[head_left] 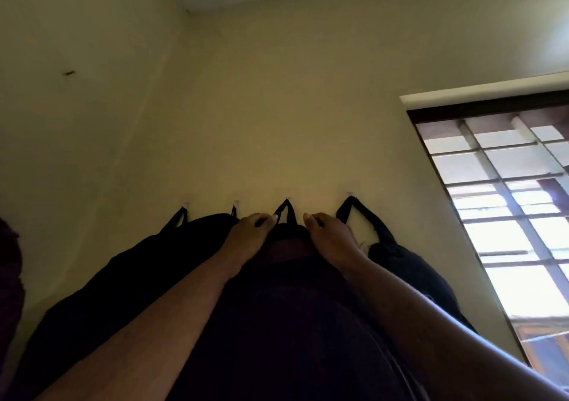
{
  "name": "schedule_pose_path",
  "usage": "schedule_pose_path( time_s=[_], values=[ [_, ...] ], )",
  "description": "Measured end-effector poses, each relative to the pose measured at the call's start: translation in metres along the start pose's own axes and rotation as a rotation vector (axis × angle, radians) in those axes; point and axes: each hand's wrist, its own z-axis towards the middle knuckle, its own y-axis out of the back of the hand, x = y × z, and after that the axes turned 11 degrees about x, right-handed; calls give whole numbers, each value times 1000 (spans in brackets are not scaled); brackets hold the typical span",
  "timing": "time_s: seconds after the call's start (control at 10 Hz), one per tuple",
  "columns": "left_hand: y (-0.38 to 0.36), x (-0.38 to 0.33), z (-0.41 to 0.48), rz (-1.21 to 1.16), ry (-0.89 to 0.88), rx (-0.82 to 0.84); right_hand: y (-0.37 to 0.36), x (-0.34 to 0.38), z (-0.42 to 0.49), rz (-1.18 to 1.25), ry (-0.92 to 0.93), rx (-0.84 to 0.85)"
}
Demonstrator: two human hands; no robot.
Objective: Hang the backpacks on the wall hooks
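Several dark backpacks hang in a row on small clear wall hooks on the cream wall. The middle backpack [286, 308] fills the lower centre, and its top loop [286, 211] is over a hook [287, 199]. My left hand [249, 234] grips the bag's top just left of the loop. My right hand [331, 237] grips it just right of the loop. A left backpack [138, 277] hangs by a loop at a hook [186, 204]. A right backpack [400, 265] hangs by its strap from a hook [349, 194].
A barred window [508, 216] with a dark frame stands to the right of the bags. Another dark shape [9, 277] shows at the far left edge. The wall corner and ceiling [187, 11] are above.
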Motion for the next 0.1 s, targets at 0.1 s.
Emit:
schedule_pose_path(
  time_s=[0.1],
  values=[
    [5,-20,-67,-169,-10,-18,9,29,-60,146,-132,-6]
  ],
)
